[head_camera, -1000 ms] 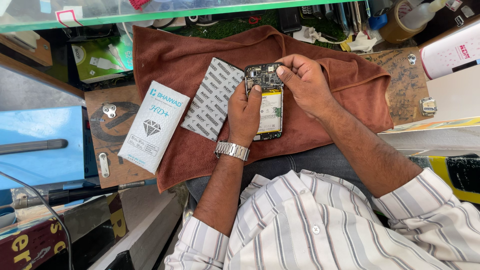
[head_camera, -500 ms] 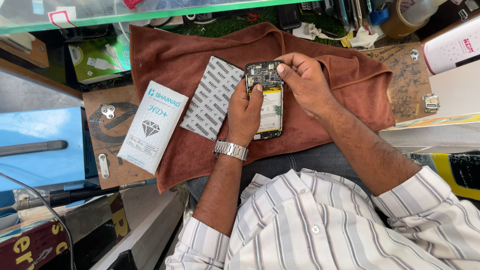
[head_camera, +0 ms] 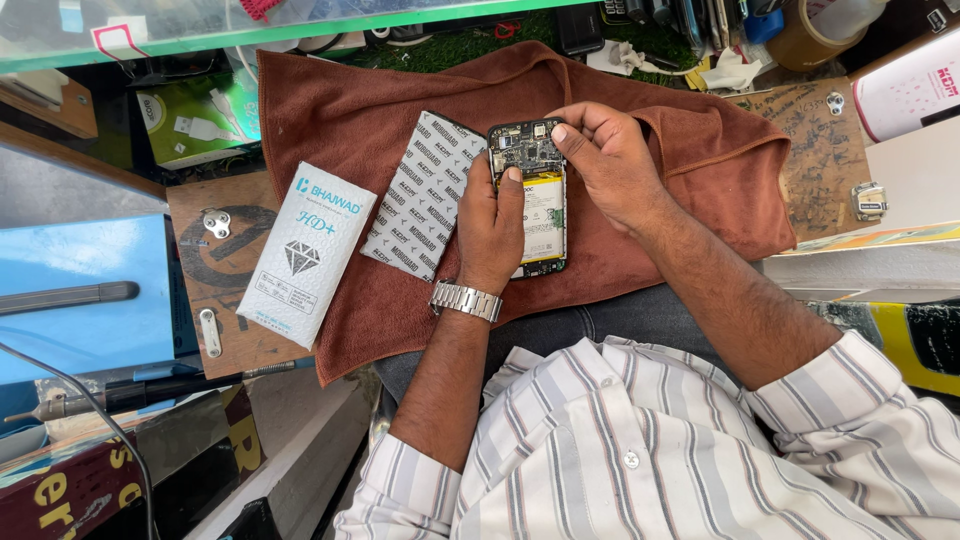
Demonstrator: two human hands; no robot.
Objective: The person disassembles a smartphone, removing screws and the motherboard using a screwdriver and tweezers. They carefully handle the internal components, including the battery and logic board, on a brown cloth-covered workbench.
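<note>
Brown towel (head_camera: pixel 380 130) carries one opened black phone (head_camera: pixel 540 200), gripped by left hand (head_camera: pixel 490 225); right hand (head_camera: pixel 610 160) pinches its top; positions unchanged.

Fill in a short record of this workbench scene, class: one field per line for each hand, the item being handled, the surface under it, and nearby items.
Left hand: grips the opened phone from its left side
Right hand: fingertips on the phone's top end
Opened phone: back cover off, circuit board and battery showing
Surface: brown towel
Nearby: patterned grey sleeve; white packet, partly on the towel
</note>
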